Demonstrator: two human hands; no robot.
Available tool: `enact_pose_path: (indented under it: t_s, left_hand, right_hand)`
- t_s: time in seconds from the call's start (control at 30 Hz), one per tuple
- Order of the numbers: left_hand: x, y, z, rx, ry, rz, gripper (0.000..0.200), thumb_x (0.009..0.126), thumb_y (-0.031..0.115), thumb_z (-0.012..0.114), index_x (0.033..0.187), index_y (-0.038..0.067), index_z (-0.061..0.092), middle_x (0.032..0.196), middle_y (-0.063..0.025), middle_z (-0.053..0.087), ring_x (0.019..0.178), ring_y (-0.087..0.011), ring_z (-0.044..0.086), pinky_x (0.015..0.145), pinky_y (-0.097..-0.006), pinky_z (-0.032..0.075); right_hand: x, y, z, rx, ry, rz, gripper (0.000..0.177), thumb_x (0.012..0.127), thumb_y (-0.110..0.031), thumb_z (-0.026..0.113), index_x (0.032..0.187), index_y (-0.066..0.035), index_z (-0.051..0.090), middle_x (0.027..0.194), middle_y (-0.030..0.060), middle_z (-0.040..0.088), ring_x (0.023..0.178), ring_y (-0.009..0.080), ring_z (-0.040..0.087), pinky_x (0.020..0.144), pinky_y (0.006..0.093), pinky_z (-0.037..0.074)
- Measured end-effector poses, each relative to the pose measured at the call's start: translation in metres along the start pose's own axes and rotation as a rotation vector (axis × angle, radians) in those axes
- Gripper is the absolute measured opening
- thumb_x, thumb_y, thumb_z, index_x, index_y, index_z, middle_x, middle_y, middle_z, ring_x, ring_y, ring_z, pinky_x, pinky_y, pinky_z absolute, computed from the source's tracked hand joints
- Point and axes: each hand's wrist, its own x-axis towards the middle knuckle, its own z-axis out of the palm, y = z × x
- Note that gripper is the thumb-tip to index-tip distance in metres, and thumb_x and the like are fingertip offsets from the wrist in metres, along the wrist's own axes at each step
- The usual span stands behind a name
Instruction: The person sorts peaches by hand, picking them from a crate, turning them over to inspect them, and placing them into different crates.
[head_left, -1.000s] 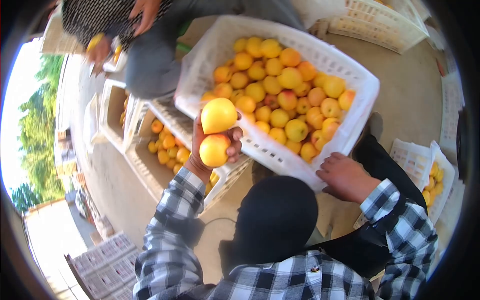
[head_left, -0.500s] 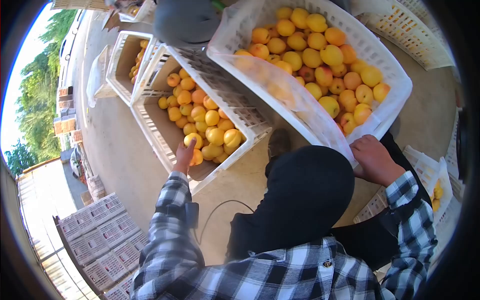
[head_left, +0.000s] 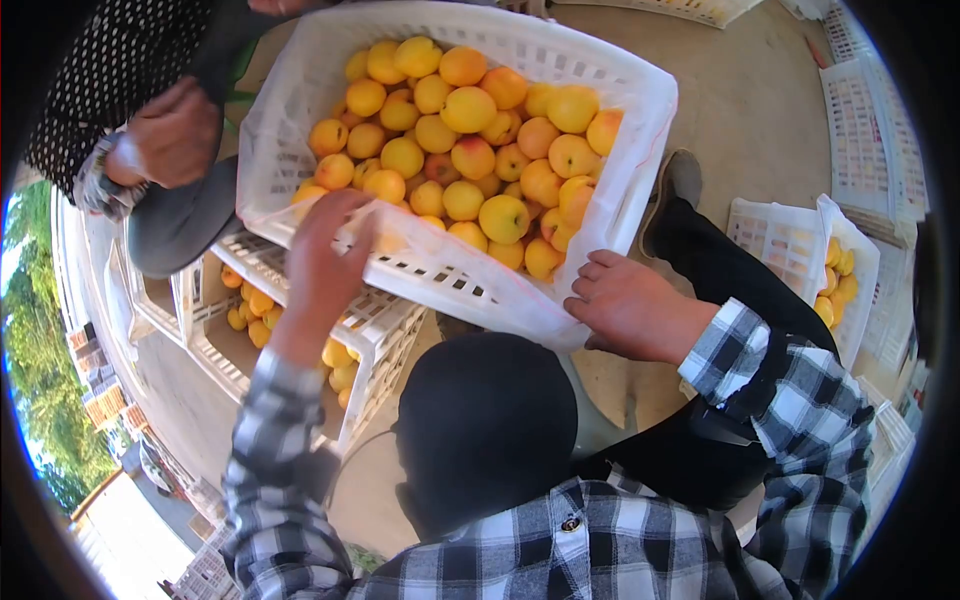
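A large white crate point(head_left: 655, 110) with a clear plastic liner point(head_left: 415, 235) stands before my knees, full of yellow-orange apricots point(head_left: 503, 218), some blushed red. Over its near left rim reaches my left hand point(head_left: 335, 245), thumb and fingers apart, fingertips beside the nearest apricots and the liner. My right hand point(head_left: 635, 305) grips the near right corner, its fingers wrapped over the liner and the crate's rim. A lower white crate point(head_left: 385, 340), partly hidden by the large crate and my left forearm, holds more apricots point(head_left: 340, 365).
At the left, another person's hand point(head_left: 175, 135) hangs beside a dark knee point(head_left: 185, 225) close to the crate. A lined crate of yellow fruit point(head_left: 835, 285) stands at the right, near stacked white crates point(head_left: 860, 150). My dark shoe point(head_left: 680, 180) rests on the floor beyond the large crate.
My left hand has left the apricots in the lower crate and come up over the large crate's rim. My view has swung right; another person's hand now shows. My right hand stays at the corner.
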Motion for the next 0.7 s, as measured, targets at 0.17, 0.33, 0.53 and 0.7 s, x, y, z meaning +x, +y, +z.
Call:
enact_pose_path:
  t_s: [0.17,0.33,0.53,0.7]
  left_hand:
    - [0.087,0.012,0.117,0.254,-0.31,-0.04,0.045,0.085,0.03,0.069,0.115,0.001,0.051,0.094,-0.0179,0.068,0.085,-0.0334,0.067,0.07,-0.0379,0.054]
    - [0.091,0.016,0.147,0.483,-0.449,0.027,0.055,0.085,0.041,0.068,0.105,-0.004,0.044,0.077,-0.023,0.066,0.072,-0.0362,0.068,0.061,-0.0409,0.054]
    - [0.084,-0.006,0.156,0.504,-0.447,-0.172,0.063,0.082,0.051,0.068,0.104,-0.005,0.047,0.082,-0.0213,0.067,0.076,-0.0355,0.068,0.065,-0.0413,0.055]
    - [0.093,-0.001,0.17,0.468,-0.41,-0.273,0.07,0.079,0.058,0.067,0.104,-0.005,0.049,0.088,-0.0215,0.068,0.082,-0.0351,0.069,0.071,-0.0415,0.056]
  right_hand:
    - [-0.003,0.001,0.007,0.036,0.085,0.042,0.011,0.064,-0.015,0.067,0.073,-0.008,0.066,0.073,0.0068,0.062,0.083,0.0239,0.061,0.089,0.033,0.045]
    - [-0.003,-0.003,0.01,0.05,0.049,0.073,0.017,0.065,-0.016,0.069,0.077,-0.007,0.064,0.079,0.0058,0.062,0.087,0.0227,0.059,0.092,0.0324,0.044]
    - [-0.001,-0.005,0.011,0.04,0.063,0.1,0.008,0.072,-0.012,0.06,0.076,-0.006,0.064,0.078,0.0064,0.063,0.086,0.0226,0.059,0.091,0.0311,0.044]
    - [0.0,-0.003,0.008,0.046,0.044,0.121,0.01,0.071,-0.012,0.061,0.077,-0.006,0.065,0.078,0.0062,0.063,0.086,0.0224,0.059,0.092,0.0316,0.044]
